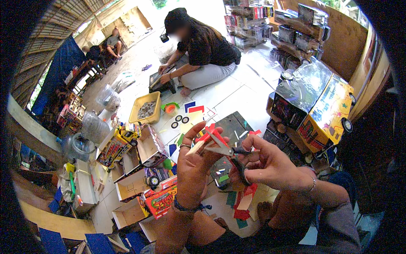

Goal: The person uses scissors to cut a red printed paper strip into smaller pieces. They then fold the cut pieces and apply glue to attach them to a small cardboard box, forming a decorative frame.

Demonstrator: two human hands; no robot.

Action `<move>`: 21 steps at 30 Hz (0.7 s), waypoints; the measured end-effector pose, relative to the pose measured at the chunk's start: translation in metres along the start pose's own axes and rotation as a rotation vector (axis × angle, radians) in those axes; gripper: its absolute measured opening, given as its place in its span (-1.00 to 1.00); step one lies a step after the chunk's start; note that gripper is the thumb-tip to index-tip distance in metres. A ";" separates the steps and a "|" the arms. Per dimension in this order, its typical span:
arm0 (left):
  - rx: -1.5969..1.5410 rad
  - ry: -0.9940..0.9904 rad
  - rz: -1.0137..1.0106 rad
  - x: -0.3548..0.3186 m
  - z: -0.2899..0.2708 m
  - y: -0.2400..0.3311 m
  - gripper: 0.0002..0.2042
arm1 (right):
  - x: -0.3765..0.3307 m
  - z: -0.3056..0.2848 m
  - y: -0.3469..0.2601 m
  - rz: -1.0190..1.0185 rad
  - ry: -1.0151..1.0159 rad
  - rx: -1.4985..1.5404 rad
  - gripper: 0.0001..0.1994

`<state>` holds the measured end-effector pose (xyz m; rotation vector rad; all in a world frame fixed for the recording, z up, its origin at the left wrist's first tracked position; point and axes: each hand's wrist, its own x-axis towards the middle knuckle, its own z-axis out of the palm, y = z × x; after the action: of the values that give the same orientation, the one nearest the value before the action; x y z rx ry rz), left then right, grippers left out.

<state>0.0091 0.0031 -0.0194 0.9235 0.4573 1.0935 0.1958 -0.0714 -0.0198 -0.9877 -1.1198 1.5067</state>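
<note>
My left hand (189, 169) is raised in the middle of the view, its fingers closed around a small pale wooden piece (195, 147). A red strip (213, 133) sits against this piece, by the fingertips. My right hand (272, 163) grips scissors (222, 149) with black handles, fingers through the loops. Their metal blades point left and are parted beside the red strip; whether they touch it I cannot tell. Below the hands, red sheet scraps (244, 199) and green scraps lie near my feet. A dark board (232, 122) with small cuttings on it is behind the hands.
Three small black wheels (185, 120) lie near coloured sheets (196, 109). A yellow tub (136, 108) of small grey pieces stands beyond. Toy trucks and open wooden boxes (129, 186) crowd the left; a large yellow toy truck (327, 114) stands right. Another person (207, 51) sits working opposite.
</note>
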 end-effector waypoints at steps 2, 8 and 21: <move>-0.063 -0.070 -0.013 -0.003 -0.001 0.003 -0.24 | -0.002 0.000 -0.001 0.008 -0.084 0.035 -0.52; -0.150 -0.152 0.024 -0.005 -0.008 0.006 -0.25 | -0.004 0.004 -0.007 -0.076 -0.168 -0.187 -0.49; -0.131 -0.229 0.192 -0.003 -0.026 0.007 -0.47 | -0.006 0.001 -0.022 -0.424 -0.015 -0.889 -0.57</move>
<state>-0.0151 0.0126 -0.0284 0.9770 0.1089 1.1598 0.2013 -0.0748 0.0023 -1.1958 -1.9325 0.6470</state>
